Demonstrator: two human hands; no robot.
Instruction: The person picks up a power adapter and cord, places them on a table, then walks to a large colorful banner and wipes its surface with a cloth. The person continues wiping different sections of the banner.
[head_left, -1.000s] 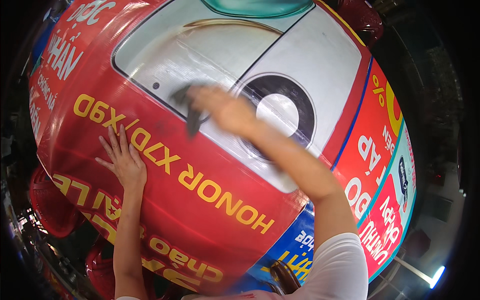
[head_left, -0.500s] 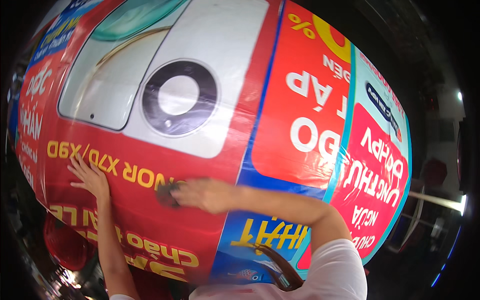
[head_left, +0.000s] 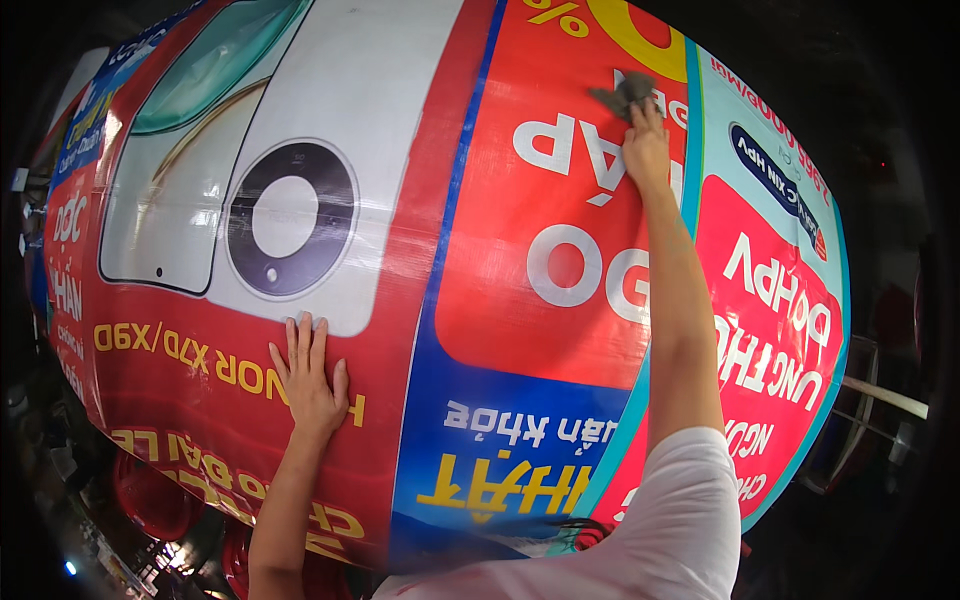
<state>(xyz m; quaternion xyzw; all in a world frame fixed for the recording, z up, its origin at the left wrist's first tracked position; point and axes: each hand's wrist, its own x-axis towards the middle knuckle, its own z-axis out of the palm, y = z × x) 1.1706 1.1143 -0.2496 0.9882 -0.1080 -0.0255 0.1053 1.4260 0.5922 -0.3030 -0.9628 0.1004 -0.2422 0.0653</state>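
Note:
A broad printed banner sheet spreads in front of me, its lettering upside down to me. My right hand stretches to the far right and presses a dark grey cloth onto a red panel, close to a yellow figure. The cloth is bunched beneath the fingertips. My left hand lies flat with fingers spread on the banner's dark red part, just below a picture of a white phone with a round dark ring. It holds nothing.
Red rounded objects, perhaps stools, stand below the banner's near left edge. A pale pole sticks out past its right edge. Dark surroundings lie around the banner.
My right hand has moved with the cloth from the dark red part to the far right, onto the red panel. My left hand has shifted right along the banner.

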